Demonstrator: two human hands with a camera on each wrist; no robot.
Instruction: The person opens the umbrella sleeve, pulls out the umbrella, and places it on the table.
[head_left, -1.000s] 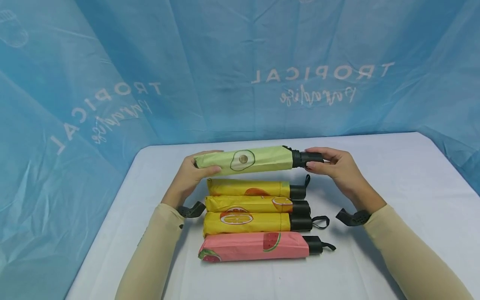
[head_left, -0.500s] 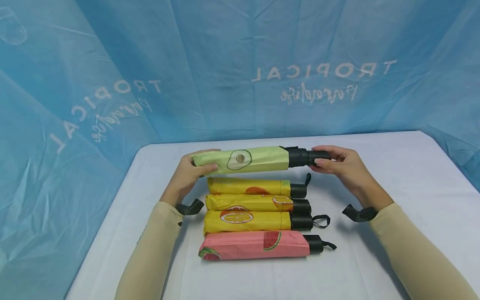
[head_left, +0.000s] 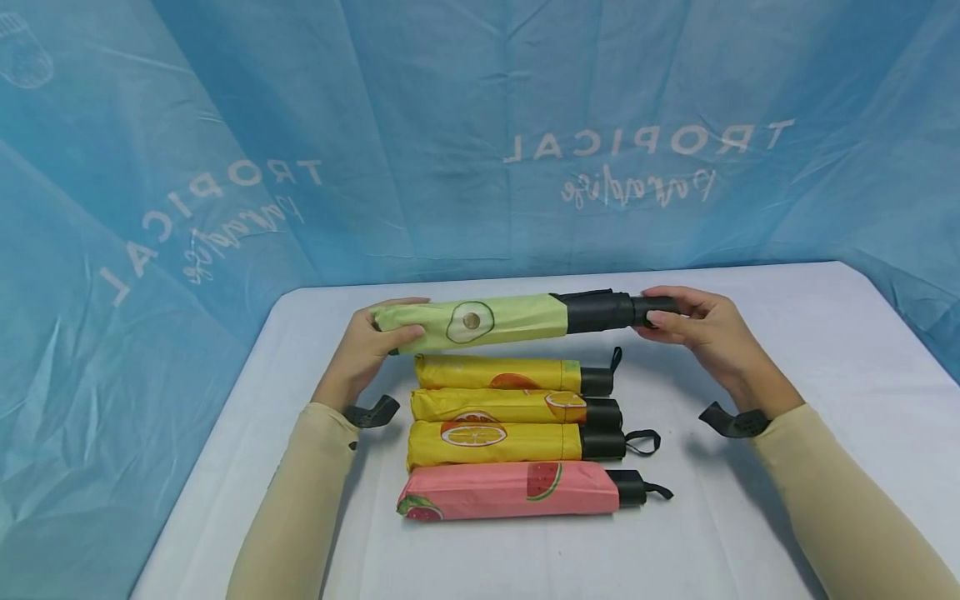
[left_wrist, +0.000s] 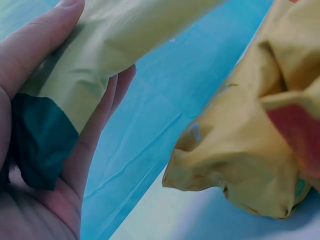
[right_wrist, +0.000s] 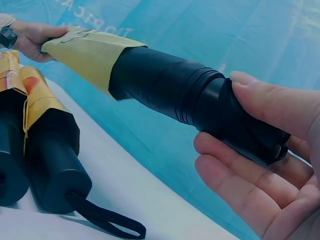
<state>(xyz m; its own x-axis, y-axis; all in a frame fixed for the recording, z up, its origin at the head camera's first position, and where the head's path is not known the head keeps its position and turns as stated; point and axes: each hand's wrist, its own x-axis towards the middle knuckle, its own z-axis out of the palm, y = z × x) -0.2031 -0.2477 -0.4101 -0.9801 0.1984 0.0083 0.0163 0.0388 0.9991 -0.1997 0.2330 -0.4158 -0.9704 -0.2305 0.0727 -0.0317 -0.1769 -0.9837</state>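
Observation:
A folded umbrella in a light green sleeve (head_left: 517, 320) with an avocado print is held level by both hands above the other umbrellas. My left hand (head_left: 375, 337) grips the sleeve's closed end, thumb in front; in the left wrist view its dark green tip (left_wrist: 45, 142) lies against the palm. My right hand (head_left: 701, 321) pinches the black handle (right_wrist: 240, 117) between thumb and fingers. Between handle and sleeve mouth a black stretch of the folded umbrella (right_wrist: 155, 80) shows. Just nearer lies a row of three yellow citrus-print umbrellas (head_left: 480, 372), then a pink watermelon-print umbrella (head_left: 517, 492).
The umbrellas lie side by side on a white-covered table (head_left: 480, 567), black handles to the right. A wrist strap (right_wrist: 107, 220) loops out from one yellow umbrella's handle. A blue printed curtain (head_left: 420, 167) hangs behind the table and along its left side.
My right hand has moved right with the handle, and my left hand slightly left with the sleeve. More of the black umbrella shows out of the sleeve. The umbrellas on the table stay put.

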